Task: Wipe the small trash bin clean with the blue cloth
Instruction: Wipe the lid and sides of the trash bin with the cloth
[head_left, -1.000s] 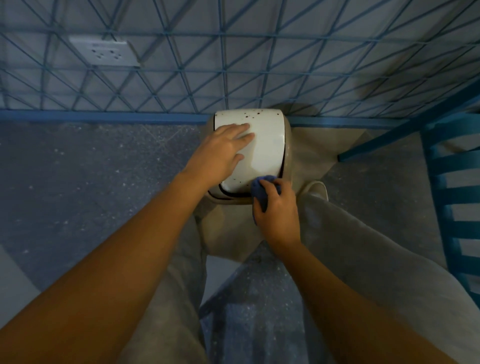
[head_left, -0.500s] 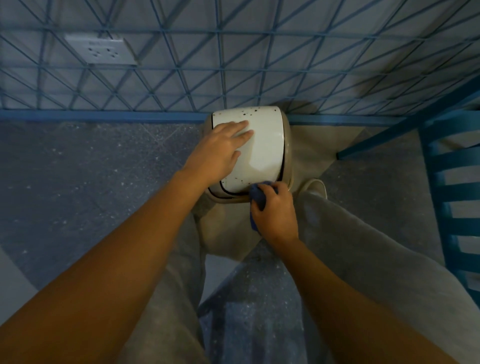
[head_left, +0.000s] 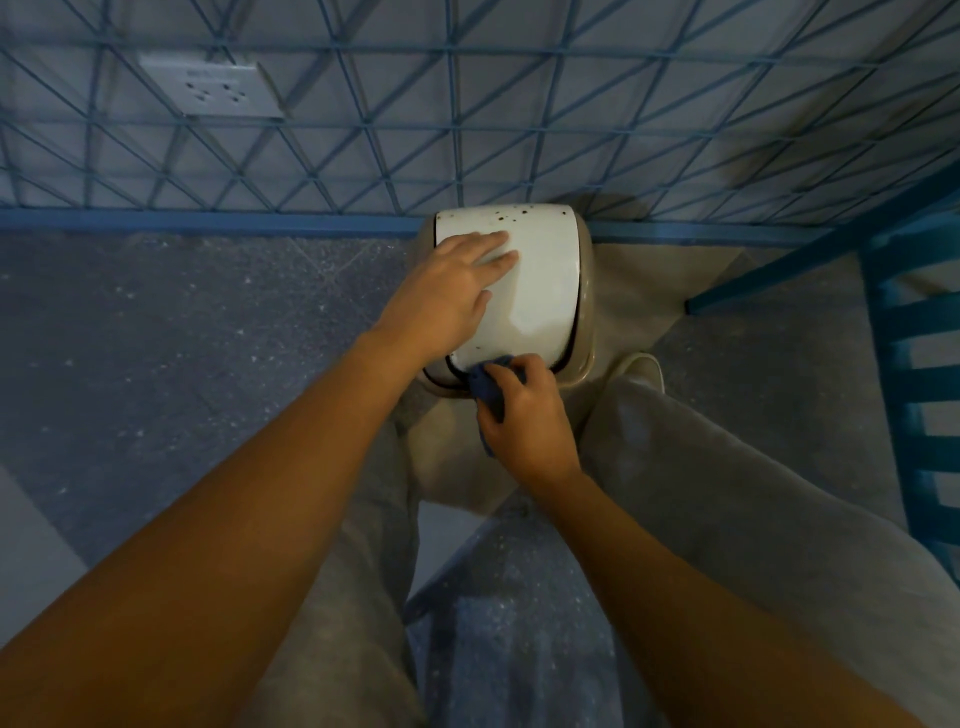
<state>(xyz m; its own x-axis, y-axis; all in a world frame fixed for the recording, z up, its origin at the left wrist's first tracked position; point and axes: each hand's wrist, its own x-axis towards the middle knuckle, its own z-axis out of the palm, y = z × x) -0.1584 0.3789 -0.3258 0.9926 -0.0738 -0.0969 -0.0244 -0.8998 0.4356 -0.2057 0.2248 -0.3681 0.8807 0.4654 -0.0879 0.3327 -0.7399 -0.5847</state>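
Small trash bin (head_left: 540, 291): white swing lid, dark specks along far edge, beige body; stands on floor against blue wire grid (head_left: 363, 130). Left hand (head_left: 447, 296): fingers straight, flat on lid. Right hand (head_left: 524, 415): fingers curled round bunched blue cloth (head_left: 488, 387), pressed to lid's near edge. Wall socket (head_left: 213, 85), far left.

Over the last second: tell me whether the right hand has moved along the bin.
Yes. The right hand, gripping the blue cloth, has slid left along the near edge of the trash bin, from its right corner toward the middle.
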